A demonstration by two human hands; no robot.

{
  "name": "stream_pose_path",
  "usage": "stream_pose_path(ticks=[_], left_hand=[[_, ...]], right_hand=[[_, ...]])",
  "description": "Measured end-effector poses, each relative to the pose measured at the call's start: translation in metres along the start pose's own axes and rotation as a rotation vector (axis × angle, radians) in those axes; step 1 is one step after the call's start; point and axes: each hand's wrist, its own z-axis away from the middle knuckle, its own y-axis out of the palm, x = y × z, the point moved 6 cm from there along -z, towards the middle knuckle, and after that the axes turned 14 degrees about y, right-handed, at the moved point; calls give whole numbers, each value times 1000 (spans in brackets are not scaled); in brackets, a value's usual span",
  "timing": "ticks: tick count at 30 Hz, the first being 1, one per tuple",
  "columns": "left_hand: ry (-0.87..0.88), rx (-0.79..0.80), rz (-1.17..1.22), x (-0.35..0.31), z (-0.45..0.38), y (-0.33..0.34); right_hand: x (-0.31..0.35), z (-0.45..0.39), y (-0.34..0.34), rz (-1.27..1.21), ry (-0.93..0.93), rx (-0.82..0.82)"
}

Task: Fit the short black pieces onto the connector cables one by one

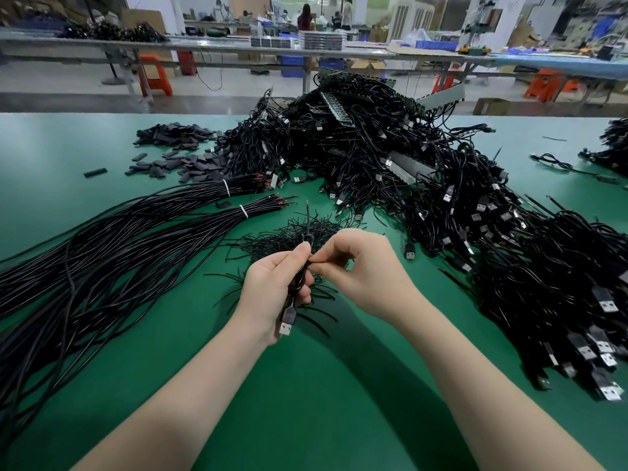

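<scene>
Left hand [275, 283]: gripping the connector cable [307, 229] in a curled fist, fingers closed round a loop of it, so the free wire end is sticking up and away where the other hand can reach it.
Right hand [356, 266]: pinching thumb and forefinger together right at the top of the left fist, on something thin and dark; I'm judging it to be one short black piece being slid onto the wire, though it is too small to tell for certain.
USB plug [287, 322]: hanging below the left fist, kept out of the way since the piece is going on from the bare end.
Loose thin black pieces [292, 237]: lying in a scatter on the counter [306, 385] directly beyond and under both hands, likely so the next one is within a short reach.
Tied wire bundles [136, 232]: stretching across the left side, white ties holding the stripped tips together.
Flat black sleeves [176, 161]: sitting further back on the left, well apart from the hands.
Cable heap [441, 198]: piling up from the far centre down the right edge, plugs facing outward; whether it is finished work or waiting stock I cannot tell.
Stage: one cable in hand, fitting apparently under way.
</scene>
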Motion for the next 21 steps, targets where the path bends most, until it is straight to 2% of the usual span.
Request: stream_pose_path(ticks=[4, 6, 9, 11, 15, 18, 21], left_hand=[[-139, -62, 128, 8, 1, -2], [-216, -68, 186, 13, 2, -1], [-274, -40, 257, 15, 3, 1], [-266, 20, 287, 14, 3, 4], [-259, 88, 330, 15, 5, 7], [-267, 161, 355, 14, 7, 6], [-258, 216, 372, 11, 10, 6]], right_hand=[[26, 11, 5, 338, -433, -178], [26, 13, 9, 391, -517, -190], [12, 5, 2, 153, -335, -103], [-1, 1, -2, -44, -159, -30], [-15, -3, 2, -357, 60, 110], [-20, -3, 4, -545, 130, 220], [-21, -3, 1, -582, 154, 271]])
